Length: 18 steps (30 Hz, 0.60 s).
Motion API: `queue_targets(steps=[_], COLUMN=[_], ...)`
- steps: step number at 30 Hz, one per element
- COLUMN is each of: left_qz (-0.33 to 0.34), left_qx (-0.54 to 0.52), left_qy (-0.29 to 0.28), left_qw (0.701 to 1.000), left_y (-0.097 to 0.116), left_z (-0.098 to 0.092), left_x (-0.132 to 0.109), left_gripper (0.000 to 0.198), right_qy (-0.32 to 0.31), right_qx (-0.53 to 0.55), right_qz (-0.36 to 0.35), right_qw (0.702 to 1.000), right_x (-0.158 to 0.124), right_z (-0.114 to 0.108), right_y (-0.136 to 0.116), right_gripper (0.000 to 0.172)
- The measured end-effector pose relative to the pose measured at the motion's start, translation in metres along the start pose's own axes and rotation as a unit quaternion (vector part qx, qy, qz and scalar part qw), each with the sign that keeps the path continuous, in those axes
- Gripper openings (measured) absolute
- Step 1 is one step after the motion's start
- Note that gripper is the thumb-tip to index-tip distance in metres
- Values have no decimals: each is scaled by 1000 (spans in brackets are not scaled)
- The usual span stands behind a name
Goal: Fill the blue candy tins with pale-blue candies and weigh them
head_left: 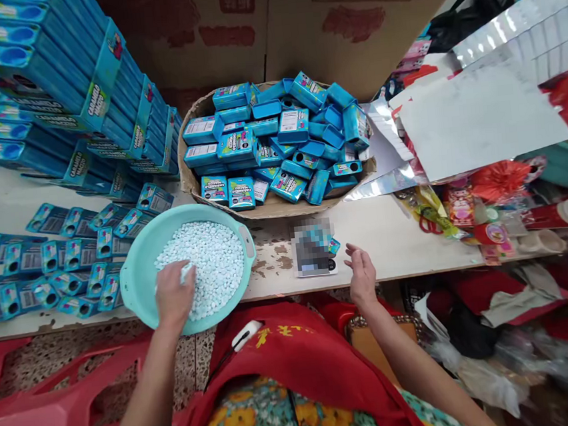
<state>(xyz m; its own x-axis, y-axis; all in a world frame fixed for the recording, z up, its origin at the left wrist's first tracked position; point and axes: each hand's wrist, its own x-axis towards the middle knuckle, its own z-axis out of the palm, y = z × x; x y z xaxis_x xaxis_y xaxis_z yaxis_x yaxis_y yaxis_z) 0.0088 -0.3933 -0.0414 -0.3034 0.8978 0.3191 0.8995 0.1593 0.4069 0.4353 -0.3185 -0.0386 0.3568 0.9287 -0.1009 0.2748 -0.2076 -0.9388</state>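
Worn white desk (pixel 391 229) carries one round teal plastic basin (pixel 139 274) of small white pellets (pixel 213 260) at its front edge. I see my left hand (pixel 174 297) curled down into them, grip unclear; my right hand (pixel 362 276) hovers open, empty, beside one blurred packet (pixel 313 247). One round brown basket (pixel 283 207) behind holds dozens of small blue boxes (pixel 277 140).

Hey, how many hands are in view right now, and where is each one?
2. The left hand is down in the white pellets of the teal basin. The right hand hovers open over the table near its front edge. No other hands show.
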Motion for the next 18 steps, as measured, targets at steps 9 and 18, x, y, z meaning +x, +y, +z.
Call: queue_targets(steps=[9, 18], left_qz=[-74, -359], left_qx=[-55, -344], left_qy=[-128, -164], left_qw=[988, 852], left_y=[41, 10], left_z=[24, -1], left_x=[7, -5], left_gripper=[20, 6], right_qy=[-65, -112], right_qx=[-128, -119], right_qz=[-108, -106], right_qw=[984, 981], right_x=[13, -8], right_z=[32, 50], right_y=[-18, -66], right_gripper=[63, 53])
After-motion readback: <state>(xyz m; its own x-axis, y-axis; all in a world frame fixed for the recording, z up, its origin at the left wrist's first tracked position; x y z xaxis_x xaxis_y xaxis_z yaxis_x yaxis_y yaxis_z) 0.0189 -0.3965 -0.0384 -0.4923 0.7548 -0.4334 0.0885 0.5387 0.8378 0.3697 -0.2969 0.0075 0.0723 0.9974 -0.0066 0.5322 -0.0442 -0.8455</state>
